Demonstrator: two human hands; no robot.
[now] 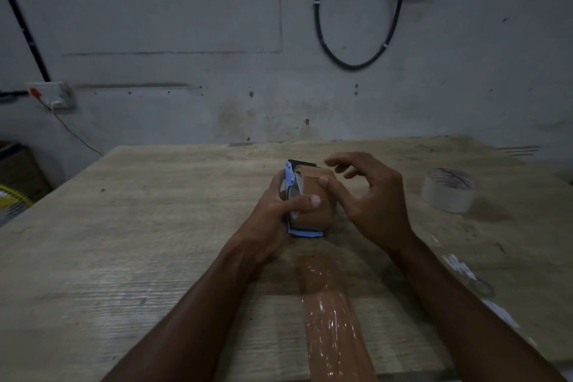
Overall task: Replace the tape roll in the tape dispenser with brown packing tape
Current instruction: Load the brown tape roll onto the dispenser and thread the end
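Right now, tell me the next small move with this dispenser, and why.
Probably pick up the tape's loose end with the right hand and pull it toward the cutter end. The brown tape roll already sits in the blue dispenser, the left hand grips both, and the right thumb rests on the roll.
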